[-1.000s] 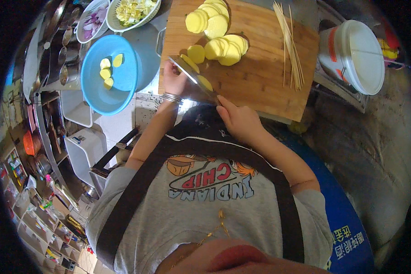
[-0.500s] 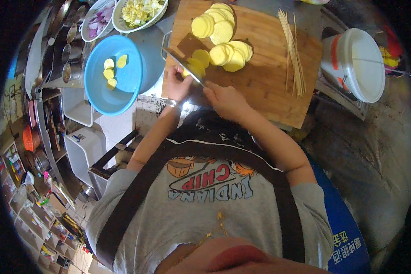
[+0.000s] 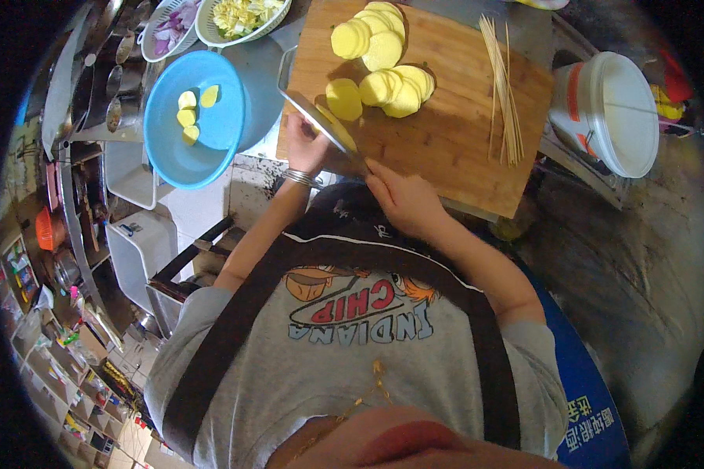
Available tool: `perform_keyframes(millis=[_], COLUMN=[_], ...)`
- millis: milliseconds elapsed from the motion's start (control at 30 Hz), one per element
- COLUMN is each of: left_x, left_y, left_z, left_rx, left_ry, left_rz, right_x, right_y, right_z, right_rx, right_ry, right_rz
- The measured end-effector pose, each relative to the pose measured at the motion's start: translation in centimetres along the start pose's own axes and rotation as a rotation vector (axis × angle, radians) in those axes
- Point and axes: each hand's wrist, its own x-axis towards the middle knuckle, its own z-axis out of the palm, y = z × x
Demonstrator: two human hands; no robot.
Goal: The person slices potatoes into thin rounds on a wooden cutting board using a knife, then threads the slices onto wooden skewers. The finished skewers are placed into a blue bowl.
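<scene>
- Right hand: fingers closed round the handle end of the broad, flat steel knife; grip covers most of the handle from us.
- Left hand: fingers curled at the blade's left face, by the board's near-left corner. Blade blocks our view, so we can't tell if it grips anything.
- Single thin yellow slice: along the blade's right face, seemingly clinging or just beside it; contact not clear to us.
- Loose flat yellow oval slice: on the board, just left of the lower overlapping fan of round yellow slices; upper stacked yellow rounds sit beyond.
- Handling, our guess: slices light, firm but bendy, wet-slick on the cut faces, prone to sticking together; could snap if folded. We'd pinch one by its rim, or scoop a fan from underneath.
- Knife: rigid, likely front-heavy; we'd hold by the handle only.
- Thick rectangular brown wooden board: visible grain, matte; pale thin wooden skewers lie loosely bunched on its right, light and likely brittle.
- Round smooth light-blue plastic basin: left of the board, holds small yellow chunks.
</scene>
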Motion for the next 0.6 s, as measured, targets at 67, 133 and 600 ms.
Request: perform_keyframes(millis=[67, 133, 600], left_x=[0.1, 0.1, 0.3], left_y=[0.3, 0.5, -1.5], left_z=[0.1, 0.1, -0.7], left_rx=[0.167, 0.039, -0.004], left_ry=[-0.025, -0.048, -0.076], left_rz=[0.038, -0.016, 0.019], right_x=[-2.5, -3.7, 2.7], right_y=[0.2, 0.3, -0.7], right_z=[-0.4, -0.4, 1.6], right_rx=[-0.056, -0.067, -0.014], right_ry=[-0.034, -0.053, 0.08], right_rz=[0.031, 0.066, 0.035])
